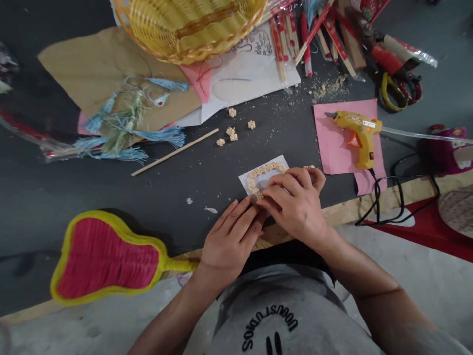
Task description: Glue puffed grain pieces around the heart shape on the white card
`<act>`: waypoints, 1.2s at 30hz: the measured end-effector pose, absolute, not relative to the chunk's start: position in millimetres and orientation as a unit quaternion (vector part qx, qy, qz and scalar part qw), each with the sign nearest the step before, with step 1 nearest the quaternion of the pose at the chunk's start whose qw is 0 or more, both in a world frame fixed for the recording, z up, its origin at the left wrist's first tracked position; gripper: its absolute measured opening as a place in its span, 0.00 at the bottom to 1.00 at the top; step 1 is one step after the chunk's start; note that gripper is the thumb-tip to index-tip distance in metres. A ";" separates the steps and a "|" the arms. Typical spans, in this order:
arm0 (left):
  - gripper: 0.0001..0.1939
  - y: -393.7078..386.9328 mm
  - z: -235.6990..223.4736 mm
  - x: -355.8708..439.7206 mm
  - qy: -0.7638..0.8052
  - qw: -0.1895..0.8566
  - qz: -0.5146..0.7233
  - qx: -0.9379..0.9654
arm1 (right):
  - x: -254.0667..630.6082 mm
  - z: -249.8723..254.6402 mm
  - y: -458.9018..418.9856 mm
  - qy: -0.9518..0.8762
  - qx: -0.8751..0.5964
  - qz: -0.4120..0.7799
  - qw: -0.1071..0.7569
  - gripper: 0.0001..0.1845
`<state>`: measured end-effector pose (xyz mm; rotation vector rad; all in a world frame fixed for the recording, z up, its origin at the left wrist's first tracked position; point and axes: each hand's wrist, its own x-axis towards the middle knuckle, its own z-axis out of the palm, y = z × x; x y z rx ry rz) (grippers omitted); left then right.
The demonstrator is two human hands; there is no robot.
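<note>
A: Where is the white card (264, 180) placed, relative to the fingers?

B: Just beyond the left fingertips, and partly beneath the right ones. The left hand (229, 240) is laid flat, its fingers stretched out side by side by the card's near-left edge. By the right hand (300, 206), the card's right portion is covered; its thumb and forefinger are brought together at the near end of the beige band (252, 179). Whether a piece is pinched there cannot be told.

A: And the long axis?

B: The card's full outline is hidden, but its far edge is slanted away towards the right. The band is curved along the visible edges and made up of knobbly little pieces; whether it is closed under the right hand cannot be seen.

A: What is found farther out?

B: Left of the left fingers, a fan (111, 256) is edged in fuzzy yellow around a ribbed crimson panel. Beyond the fingertips, loose blossom-shaped pieces (252, 124) are scattered beside a slim wooden stick (175, 153). To the right, a yellow plastic glue gun (365, 133) is rested on pink paper (328, 153). Farthest, a glossy woven basket (192, 52) is seen.
</note>
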<state>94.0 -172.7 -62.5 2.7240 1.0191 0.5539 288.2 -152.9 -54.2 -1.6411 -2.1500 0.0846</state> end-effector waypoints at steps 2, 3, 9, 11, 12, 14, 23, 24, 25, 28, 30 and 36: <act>0.14 -172.7 -62.3 94.0 0.344 0.090 0.183 0.917 | 289.6 -53.9 -153.5 -0.776 -0.591 0.035 0.216 0.07; 0.14 -172.8 -62.2 93.9 0.345 0.089 0.181 0.917 | 290.5 -53.4 -154.2 -0.776 -0.591 0.038 0.216 0.07; 0.14 -172.8 -61.1 94.2 0.345 0.101 0.182 0.915 | 304.6 -47.2 -162.5 -0.772 -0.596 0.040 0.219 0.04; 0.14 -172.4 -60.5 95.0 0.345 0.100 0.183 0.915 | 314.2 -45.5 -164.9 -0.759 -0.611 0.030 0.223 0.02; 0.14 -172.1 -60.2 95.6 0.343 0.095 0.185 0.916 | 319.8 -44.8 -165.6 -0.752 -0.618 0.025 0.225 0.02; 0.14 -171.5 -59.3 96.7 0.341 0.084 0.188 0.917 | 331.7 -43.8 -166.3 -0.740 -0.630 0.022 0.234 0.04; 0.15 -169.3 -55.8 98.9 0.336 0.070 0.178 0.922 | 365.9 -46.7 -165.8 -0.710 -0.663 0.042 0.232 0.13; 0.16 -168.9 -55.5 99.3 0.336 0.069 0.176 0.923 | 365.8 -47.9 -164.1 -0.714 -0.664 0.045 0.219 0.14; 0.16 -168.6 -55.1 99.7 0.336 0.066 0.174 0.923 | 365.5 -49.0 -161.8 -0.717 -0.663 0.042 0.209 0.14; 0.14 -168.3 -54.3 101.3 0.338 0.057 0.173 0.923 | 364.4 -50.8 -152.6 -0.728 -0.661 0.024 0.182 0.14; 0.13 -168.8 -54.3 102.1 0.340 0.054 0.174 0.923 | 364.6 -50.3 -146.5 -0.738 -0.656 0.019 0.159 0.13; 0.13 -171.1 -56.4 101.8 0.347 0.056 0.173 0.920 | 352.2 -39.2 -145.4 -0.772 -0.605 0.023 0.194 0.08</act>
